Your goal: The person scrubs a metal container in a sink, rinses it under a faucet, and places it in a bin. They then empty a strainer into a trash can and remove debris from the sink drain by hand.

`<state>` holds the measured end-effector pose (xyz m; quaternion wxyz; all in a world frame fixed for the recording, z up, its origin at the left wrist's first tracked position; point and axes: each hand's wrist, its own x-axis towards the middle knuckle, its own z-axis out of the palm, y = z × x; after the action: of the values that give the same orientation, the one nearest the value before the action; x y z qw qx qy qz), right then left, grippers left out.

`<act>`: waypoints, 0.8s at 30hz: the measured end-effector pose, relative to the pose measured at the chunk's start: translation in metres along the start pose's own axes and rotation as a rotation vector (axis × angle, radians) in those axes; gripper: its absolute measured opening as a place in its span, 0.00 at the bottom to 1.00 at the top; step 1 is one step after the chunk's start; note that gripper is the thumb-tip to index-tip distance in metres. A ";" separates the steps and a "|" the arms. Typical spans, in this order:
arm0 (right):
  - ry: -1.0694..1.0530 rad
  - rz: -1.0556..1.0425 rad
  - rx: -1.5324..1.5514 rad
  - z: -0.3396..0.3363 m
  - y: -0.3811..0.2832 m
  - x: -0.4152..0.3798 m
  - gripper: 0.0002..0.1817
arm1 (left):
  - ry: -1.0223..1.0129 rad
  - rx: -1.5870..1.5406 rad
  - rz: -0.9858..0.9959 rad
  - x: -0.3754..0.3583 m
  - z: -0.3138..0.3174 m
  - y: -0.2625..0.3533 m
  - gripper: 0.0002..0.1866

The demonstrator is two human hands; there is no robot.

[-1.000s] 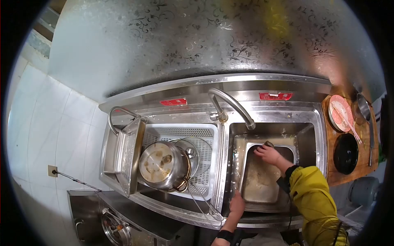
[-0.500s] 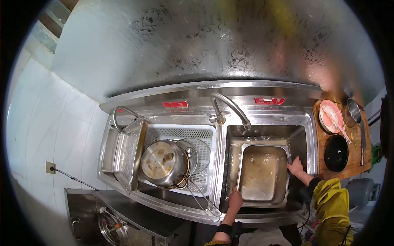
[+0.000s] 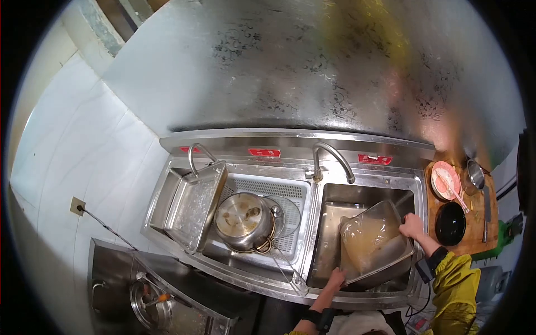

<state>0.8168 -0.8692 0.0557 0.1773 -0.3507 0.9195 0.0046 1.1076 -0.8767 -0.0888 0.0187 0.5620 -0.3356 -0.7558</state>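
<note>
A rectangular steel pan point(image 3: 397, 254) is tilted to the left inside the right sink basin point(image 3: 325, 245). Cloudy brownish water point(image 3: 363, 237) runs over its left side into the basin. My left hand point(image 3: 335, 277) grips the pan's near left corner, fingers closed on the rim. At the pan's right rim, my right hand point(image 3: 412, 225) is closed around the edge and holds that side raised. The curved faucet point(image 3: 335, 159) stands behind the basin; no flow from it shows.
In the middle basin, a white plastic basket point(image 3: 298, 195) holds an upturned steel pot point(image 3: 240, 220) and a glass lid point(image 3: 286, 215). Another steel pan point(image 3: 209, 206) leans at the left. A wooden board point(image 3: 474, 237) carries a pink plate point(image 3: 445, 177), black bowl point(image 3: 450, 223) and knife point(image 3: 486, 206).
The pan has gone from nearly level to tilted leftward, its right side lifted by my right hand. Water now spills over its left side. The whole view has shifted a little.
</note>
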 end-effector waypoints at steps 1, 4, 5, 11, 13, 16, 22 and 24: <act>-0.025 -0.030 -0.071 -0.018 -0.013 -0.002 0.18 | -0.034 -0.042 -0.036 -0.007 0.005 0.000 0.13; -0.093 -0.107 -0.284 -0.058 -0.054 -0.001 0.16 | -0.187 -0.205 -0.138 -0.021 0.016 0.001 0.12; -0.113 -0.125 -0.357 -0.064 -0.067 0.002 0.16 | -0.272 -0.286 -0.171 -0.024 0.019 -0.002 0.12; -0.264 -0.116 -0.817 -0.066 -0.129 0.020 0.28 | -0.895 -0.813 -0.510 -0.029 0.049 -0.026 0.13; -0.268 -0.151 -0.878 -0.073 -0.148 0.012 0.27 | -0.962 -0.891 -0.518 -0.034 0.058 -0.026 0.13; -0.252 -0.199 -0.954 -0.084 -0.177 0.000 0.25 | -1.042 -1.015 -0.551 -0.033 0.065 -0.027 0.13; -0.214 -0.231 -1.088 -0.073 -0.213 -0.001 0.23 | -1.173 -1.122 -0.617 -0.040 0.074 -0.026 0.13; -0.219 -0.232 -1.116 -0.074 -0.223 -0.008 0.18 | -1.188 -1.152 -0.637 -0.048 0.078 -0.027 0.12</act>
<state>0.9427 -1.0418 0.1540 0.0592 -0.4873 0.7098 0.5053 1.0674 -0.7981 -0.0517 -0.0901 0.0468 0.3150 -0.9436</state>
